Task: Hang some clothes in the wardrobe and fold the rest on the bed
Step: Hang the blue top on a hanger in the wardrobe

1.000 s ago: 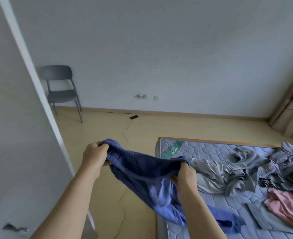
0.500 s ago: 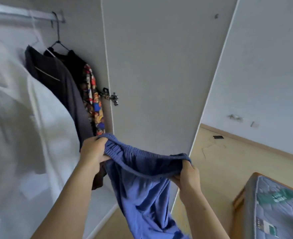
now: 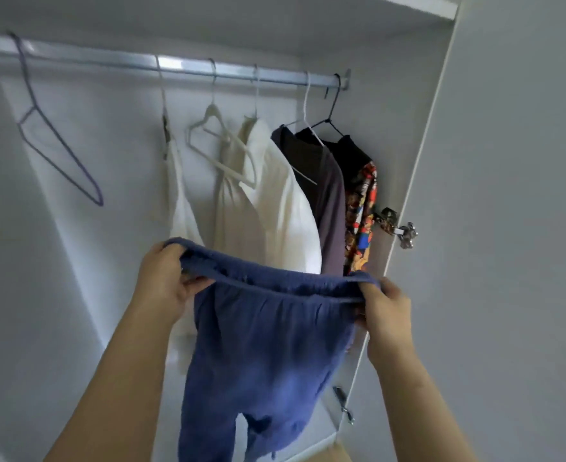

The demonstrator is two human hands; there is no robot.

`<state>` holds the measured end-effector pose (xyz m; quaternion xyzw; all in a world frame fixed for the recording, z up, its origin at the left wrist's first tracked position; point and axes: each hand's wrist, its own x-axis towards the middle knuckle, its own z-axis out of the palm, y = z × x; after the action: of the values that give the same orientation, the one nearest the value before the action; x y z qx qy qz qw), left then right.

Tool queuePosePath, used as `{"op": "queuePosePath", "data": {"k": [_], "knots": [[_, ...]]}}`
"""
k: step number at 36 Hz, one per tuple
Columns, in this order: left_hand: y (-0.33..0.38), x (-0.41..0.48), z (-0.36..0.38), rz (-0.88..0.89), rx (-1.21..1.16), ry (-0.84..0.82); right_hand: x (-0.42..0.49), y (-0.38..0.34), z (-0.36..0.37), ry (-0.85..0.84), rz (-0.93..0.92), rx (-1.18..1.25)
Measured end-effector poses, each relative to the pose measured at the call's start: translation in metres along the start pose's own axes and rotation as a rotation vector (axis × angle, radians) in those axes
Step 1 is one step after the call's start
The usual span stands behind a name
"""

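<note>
Blue trousers (image 3: 268, 355) with an elastic waistband hang down in front of the open wardrobe. My left hand (image 3: 164, 281) grips the left end of the waistband. At the right end, my right hand (image 3: 386, 308) grips it too, so the band is stretched between them. Above runs the metal rail (image 3: 174, 66). An empty purple hanger (image 3: 58, 141) hangs at its left, and an empty white hanger (image 3: 221, 145) near the middle.
Along the rail hang a white strappy top (image 3: 181, 201), a cream garment, a white shirt (image 3: 285, 208), a dark grey top (image 3: 328, 201) and a black patterned shirt (image 3: 361, 208). The open wardrobe door (image 3: 508, 228) with its hinge (image 3: 396, 228) stands at the right.
My view has swung left from the bed, past the door, into the wardrobe. Both hands keep hold of the waistband and the trousers have come along, now raised in front of the hanging clothes.
</note>
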<state>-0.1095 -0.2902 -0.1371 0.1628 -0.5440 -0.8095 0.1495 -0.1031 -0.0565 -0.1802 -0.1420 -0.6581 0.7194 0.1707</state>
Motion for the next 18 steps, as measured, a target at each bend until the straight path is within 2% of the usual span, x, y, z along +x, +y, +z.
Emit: {"op": "queuePosePath", "data": {"k": [6, 11, 13, 16, 18], "knots": [[0.034, 0.011, -0.022, 0.112, -0.035, 0.113, 0.026, -0.017, 0.041, -0.081, -0.158, -0.006], [0.051, 0.019, -0.023, 0.059, -0.128, 0.218, 0.044, -0.030, 0.071, -0.222, -0.167, 0.019], [0.057, 0.023, -0.023, 0.018, -0.200, 0.228, 0.045, -0.036, 0.081, -0.378, -0.126, -0.013], [0.061, 0.026, -0.020, 0.017, -0.280, 0.197, 0.043, -0.046, 0.093, -0.703, -0.042, -0.129], [0.065, 0.027, -0.017, 0.053, -0.259, 0.197, 0.043, -0.052, 0.101, -0.829, -0.066, -0.231]]}}
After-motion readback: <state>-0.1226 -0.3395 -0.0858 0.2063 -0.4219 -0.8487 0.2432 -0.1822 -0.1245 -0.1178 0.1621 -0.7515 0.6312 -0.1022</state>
